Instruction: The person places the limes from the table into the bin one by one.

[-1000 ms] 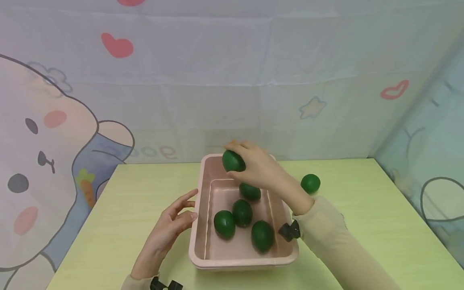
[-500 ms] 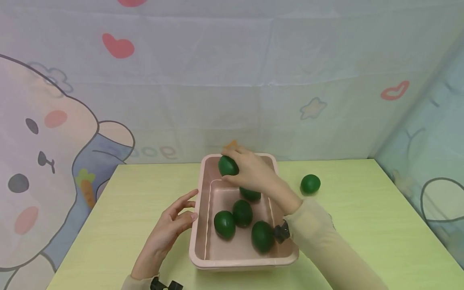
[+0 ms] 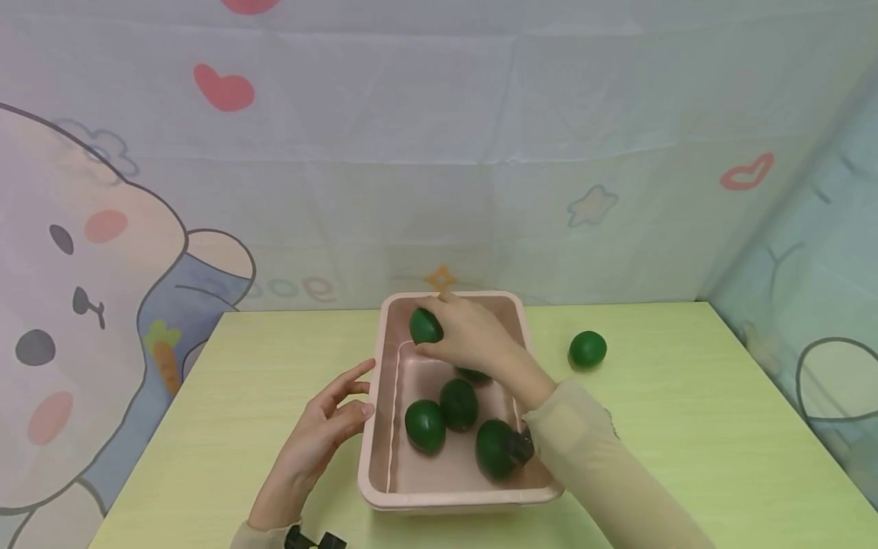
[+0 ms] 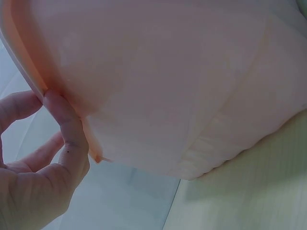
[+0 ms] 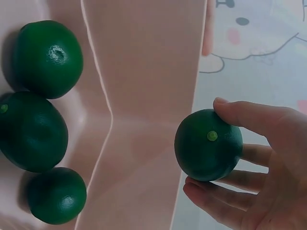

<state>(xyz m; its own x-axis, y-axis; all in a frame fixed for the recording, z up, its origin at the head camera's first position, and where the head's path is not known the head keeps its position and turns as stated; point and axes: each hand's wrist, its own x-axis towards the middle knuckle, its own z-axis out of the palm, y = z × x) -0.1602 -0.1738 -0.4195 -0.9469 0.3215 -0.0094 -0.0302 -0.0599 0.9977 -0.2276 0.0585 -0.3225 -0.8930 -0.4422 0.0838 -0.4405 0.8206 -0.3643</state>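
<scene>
My right hand (image 3: 466, 333) grips a dark green lime (image 3: 426, 327) over the far left part of a pink plastic basin (image 3: 461, 499). In the right wrist view, thumb and fingers surround this lime (image 5: 208, 146), and its pale stem end shows. Inside the basin lie more limes: one lime (image 3: 425, 426) at left, another (image 3: 459, 404) beside it, a third (image 3: 494, 450) near the front right. One farther back is partly hidden under my right hand. The fingertips of my left hand (image 3: 321, 427) touch the basin's left rim from outside, fingers loosely bent.
A single lime (image 3: 588, 350) sits on the pale yellow-green table (image 3: 686, 427), right of the basin. Behind the table hangs a printed cloth (image 3: 384, 191) with a cartoon animal. A black wrist camera (image 3: 521, 445) on my right sleeve overlaps the front right lime.
My right hand has moved left and down over the basin with the lime in its grip. My left hand stays at the rim, and the other limes lie as before.
</scene>
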